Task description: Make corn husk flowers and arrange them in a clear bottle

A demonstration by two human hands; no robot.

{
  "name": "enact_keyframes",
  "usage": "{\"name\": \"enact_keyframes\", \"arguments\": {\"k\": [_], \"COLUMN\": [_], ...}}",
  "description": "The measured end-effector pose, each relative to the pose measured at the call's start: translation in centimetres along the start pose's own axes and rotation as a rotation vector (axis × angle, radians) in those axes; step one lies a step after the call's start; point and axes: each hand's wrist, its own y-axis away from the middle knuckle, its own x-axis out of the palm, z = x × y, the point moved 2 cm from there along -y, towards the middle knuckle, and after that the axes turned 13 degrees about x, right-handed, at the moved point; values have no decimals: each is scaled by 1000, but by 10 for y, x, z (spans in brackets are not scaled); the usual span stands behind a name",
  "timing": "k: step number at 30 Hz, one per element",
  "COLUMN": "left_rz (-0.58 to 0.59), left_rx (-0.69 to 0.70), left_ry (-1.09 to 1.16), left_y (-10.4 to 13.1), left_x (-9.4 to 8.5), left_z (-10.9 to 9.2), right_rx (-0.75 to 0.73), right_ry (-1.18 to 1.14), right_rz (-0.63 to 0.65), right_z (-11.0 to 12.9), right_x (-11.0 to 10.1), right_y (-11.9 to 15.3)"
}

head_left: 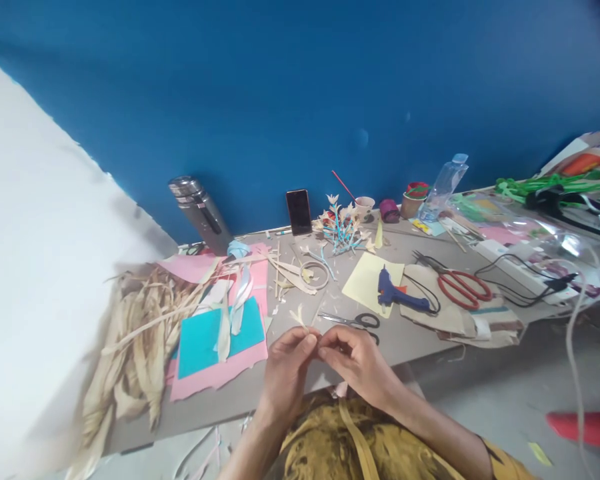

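Grip: both hands pinch one pale husk strip (300, 319), lower centre of frame, fingertips meeting.
L hand (286, 373): thumb & fingers closed on strip.
R hand (356, 360): fingers curled narrow, on same strip.
Bench (410, 337): black scissors (353, 321) just beyond hands; blue glue gun (397, 293) centre-right; red scissors (463, 285) further right.
Left: husk pile (135, 347) beside teal paper (207, 337).

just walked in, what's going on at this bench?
A person sits at a cluttered grey craft table. The left hand and right hand meet at the near edge, pinching a small pale dried-leaf strip between the fingertips. A blue glue gun, red-handled scissors and a heap of dried husks lie untouched.
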Motion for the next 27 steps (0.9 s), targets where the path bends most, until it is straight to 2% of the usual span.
{"name": "enact_keyframes", "arguments": {"k": [3,7,9,17,22,27], "left_rz": [-9,18,34,74,49,20], "left_rx": [40,173,222,323,333,290], "left_ry": [-97,-402,-481,-557,-577,-569], "left_y": [-1,-2,-2,6,6,-6], "left_x": [0,0,2,9,4,0], "left_z": [-3,-12,-15,-14,-17,-22], "right_rx": [6,-2,-6,-86,-65,10], "right_ry": [3,61,66,162,95,11], "right_rz": [-25,-32,-21,-75,-34,2], "right_z": [-3,-10,-13,-16,-22,-25], "right_x": [-1,-3,-3,-8,-2,3], "right_y": [-2,-5,-5,1,-1,-2]}}
